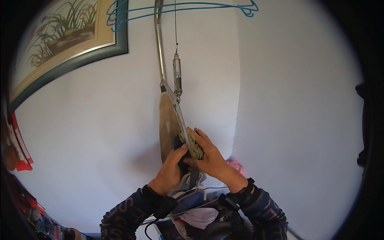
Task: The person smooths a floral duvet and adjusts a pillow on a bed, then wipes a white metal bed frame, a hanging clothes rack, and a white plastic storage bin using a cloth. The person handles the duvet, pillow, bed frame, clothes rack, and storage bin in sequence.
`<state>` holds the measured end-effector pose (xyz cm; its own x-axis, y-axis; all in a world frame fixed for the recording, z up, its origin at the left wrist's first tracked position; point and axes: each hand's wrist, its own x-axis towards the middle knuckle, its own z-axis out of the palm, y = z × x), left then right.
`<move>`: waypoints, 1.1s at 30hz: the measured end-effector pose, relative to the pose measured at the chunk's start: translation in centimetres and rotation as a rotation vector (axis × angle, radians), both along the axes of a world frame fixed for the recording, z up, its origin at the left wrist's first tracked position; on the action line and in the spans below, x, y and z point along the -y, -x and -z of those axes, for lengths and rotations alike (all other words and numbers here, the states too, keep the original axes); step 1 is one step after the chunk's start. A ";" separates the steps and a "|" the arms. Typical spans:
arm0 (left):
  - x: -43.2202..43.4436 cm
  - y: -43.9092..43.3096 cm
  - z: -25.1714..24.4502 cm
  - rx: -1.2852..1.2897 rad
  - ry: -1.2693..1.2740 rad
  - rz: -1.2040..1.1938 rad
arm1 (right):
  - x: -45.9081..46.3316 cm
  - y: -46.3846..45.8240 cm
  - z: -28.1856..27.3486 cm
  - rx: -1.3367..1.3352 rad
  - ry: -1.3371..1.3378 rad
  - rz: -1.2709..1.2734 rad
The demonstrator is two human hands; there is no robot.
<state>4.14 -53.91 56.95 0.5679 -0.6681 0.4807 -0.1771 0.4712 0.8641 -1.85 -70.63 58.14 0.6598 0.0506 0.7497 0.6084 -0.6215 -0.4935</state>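
My left hand (169, 171) cups the left side of a dark bundle (181, 163), its thumb near the strap. From the right, my right hand (211, 157) holds a ruffled yellow-green piece (196, 150), apparently fabric, against the same bundle. A narrow greyish strap (181, 115) slants down between both hands. Its upper end meets the hook of a metal spring scale (177, 72), which hangs from a thin cord (175, 27). Behind the strap hangs a long beige cloth-like piece (166, 120). My fingers hide much of the bundle.
A bent metal pole (160, 51) runs down beside the scale. Blue wire hangers (180, 7) hang overhead. A framed plant picture (120, 45) is on the left wall. Below my hands are hangers and clothes, including a pale pink cloth (200, 217). Something pink (235, 166) sits by the corner.
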 end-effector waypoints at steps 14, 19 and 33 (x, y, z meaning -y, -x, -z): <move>2.2 5.0 -2.7 0.538 -0.040 -0.682 | -1.2 -2.5 4.3 0.093 -0.788 -0.125; -1.2 5.9 -2.6 0.203 -0.030 -0.682 | 2.7 -0.3 0.8 0.179 -0.959 -0.224; -4.4 8.6 -4.5 0.159 0.255 -0.468 | -1.3 -3.7 -10.3 0.125 -0.472 -0.133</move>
<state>-4.44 -49.54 61.50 0.6833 -0.2127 0.6985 -0.5371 0.5016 0.6782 1.90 -69.28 68.48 0.5746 -0.2350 0.7839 0.7394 -0.2615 -0.6204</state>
